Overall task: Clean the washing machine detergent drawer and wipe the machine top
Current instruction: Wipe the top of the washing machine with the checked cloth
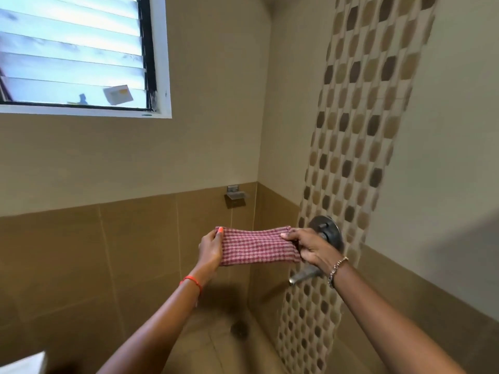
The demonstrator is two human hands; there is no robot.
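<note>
Both forearms come in from the bottom edge, well apart, closing toward the wall corner. White corner at lower left; can't tell what it is. Red thread on the left wrist, bracelet on the right.

Next out, the left hand is raised with its thumb on top of the cloth edge and the rest behind, pinching that end. The right hand is knuckles-up, thumb along the top edge, fingers curled round the other end. So both sets of fingers are closed narrow on the cloth, a red check one, pulled out flat between the hands in mid-air. It sits just in front of the spout and below the valve on the mosaic strip. I see no water from the spout.

Drain is in the floor under the hands, soap dish on the tiled wall beyond, louvre window top left.

Progress: washer, drawer and machine top are all out of view, so I can't tell whether either part is cleaned. My read is a cloth-prep step at the tap, either wetting or rinsing. I can't tell if the cloth is wet or dry. I'd guess the wipe of the top is to come.
</note>
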